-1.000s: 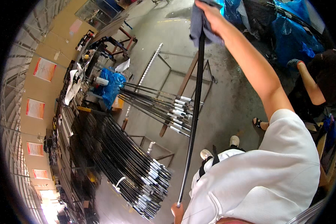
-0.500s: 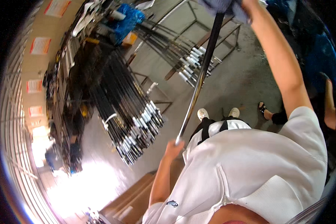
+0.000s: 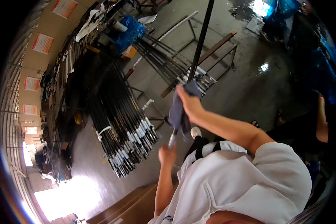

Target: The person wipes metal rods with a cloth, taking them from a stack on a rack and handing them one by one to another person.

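A long black rod (image 3: 202, 41) with a silvery lower end slants up and away in front of me. My left hand (image 3: 167, 155) is closed round its near, pale end. Farther up, my right hand (image 3: 190, 103) is wrapped round a grey-purple cloth (image 3: 176, 111) that is folded about the rod. The cloth's loose tail hangs down beside the shaft and hides part of it. Where the rod's far end lies is out of view.
To the left, a big bundle of black rods with white-wrapped ends (image 3: 127, 145) rests on a rack. A smaller rod bundle (image 3: 190, 76) lies beyond on a metal frame (image 3: 233, 50). Brown cardboard (image 3: 138, 203) is near my left arm. Another person's forearm (image 3: 321, 119) shows at right.
My right hand and the cloth have come down the rod, from near the top edge to close above my left hand. My left hand still grips the near end.
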`<state>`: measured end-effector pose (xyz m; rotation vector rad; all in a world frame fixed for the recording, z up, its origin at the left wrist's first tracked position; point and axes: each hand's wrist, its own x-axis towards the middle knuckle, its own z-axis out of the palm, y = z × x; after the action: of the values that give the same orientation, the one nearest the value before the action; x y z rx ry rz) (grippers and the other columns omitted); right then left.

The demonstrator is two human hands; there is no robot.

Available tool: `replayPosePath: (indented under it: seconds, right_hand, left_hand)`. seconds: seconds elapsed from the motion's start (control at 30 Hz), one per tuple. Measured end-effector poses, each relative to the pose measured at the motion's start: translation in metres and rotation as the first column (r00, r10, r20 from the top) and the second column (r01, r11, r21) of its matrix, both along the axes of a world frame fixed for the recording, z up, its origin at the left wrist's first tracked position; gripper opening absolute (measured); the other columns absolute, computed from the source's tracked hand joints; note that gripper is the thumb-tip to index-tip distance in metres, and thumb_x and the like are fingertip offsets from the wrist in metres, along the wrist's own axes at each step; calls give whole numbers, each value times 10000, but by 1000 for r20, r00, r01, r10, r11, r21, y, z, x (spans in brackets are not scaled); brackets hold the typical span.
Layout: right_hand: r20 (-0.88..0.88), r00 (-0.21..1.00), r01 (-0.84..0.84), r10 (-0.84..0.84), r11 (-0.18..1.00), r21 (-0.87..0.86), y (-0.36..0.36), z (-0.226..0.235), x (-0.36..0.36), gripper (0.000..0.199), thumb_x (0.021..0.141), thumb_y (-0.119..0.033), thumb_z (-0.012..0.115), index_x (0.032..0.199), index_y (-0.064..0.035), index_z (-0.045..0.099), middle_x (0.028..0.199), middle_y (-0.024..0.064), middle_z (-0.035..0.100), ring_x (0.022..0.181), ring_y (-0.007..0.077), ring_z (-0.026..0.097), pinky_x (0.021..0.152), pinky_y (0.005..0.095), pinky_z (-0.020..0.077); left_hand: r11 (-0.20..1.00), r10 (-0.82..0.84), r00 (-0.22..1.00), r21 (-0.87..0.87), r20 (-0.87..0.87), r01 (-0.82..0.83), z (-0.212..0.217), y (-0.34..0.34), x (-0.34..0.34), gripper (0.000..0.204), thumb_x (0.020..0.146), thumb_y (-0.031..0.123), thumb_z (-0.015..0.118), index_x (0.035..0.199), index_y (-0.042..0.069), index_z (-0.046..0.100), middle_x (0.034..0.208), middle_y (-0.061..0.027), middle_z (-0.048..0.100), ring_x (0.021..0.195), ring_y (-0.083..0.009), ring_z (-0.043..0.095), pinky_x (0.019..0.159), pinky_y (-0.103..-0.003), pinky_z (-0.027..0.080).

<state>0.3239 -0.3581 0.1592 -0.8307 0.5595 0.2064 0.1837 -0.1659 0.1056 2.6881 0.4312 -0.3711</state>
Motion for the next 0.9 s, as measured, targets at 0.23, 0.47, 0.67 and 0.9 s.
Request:
replayPosePath:
  seconds: [0.23,0.47,0.67,0.9]
  right_hand:
    - [183,951,270,-250,959,-92,-125,72,116,362,826,-380,615,736,-37,544,653,55,487,554,175,452,497,363,395]
    - [298,949,239,-104,852,-466,-214,127,229,429,827,-469,541,892,-52,618,794,96,612,743,231,588,659,414,476]
    - [534,796,467,-287,852,-239,-285,117,242,312,861,-348,549,1001,-73,592,983,79,611,884,222,583,803,378,470]
    - [48,992,125,-116,932,-341,-110,-46,126,523,823,-386,617,1139,20,526,1161,107,541,1011,246,544,849,374,446]
  left_hand:
    - [978,70,991,188,111,-90,-71,156,-168,192,636,239,634,638,47,614,634,-189,592,614,-383,579,573,-461,459]
    - [961,122,957,211,265,-180,-83,191,-312,325,787,175,585,523,32,460,549,-188,474,528,-396,468,487,-462,347]
    - [788,612,787,20,79,-615,-74,177,-253,330,706,343,699,726,50,548,640,-171,550,619,-375,529,546,-410,413]
    - [705,709,686,-178,163,-687,-125,221,-101,349,788,398,626,887,89,500,748,-156,598,726,-377,572,624,-437,434]
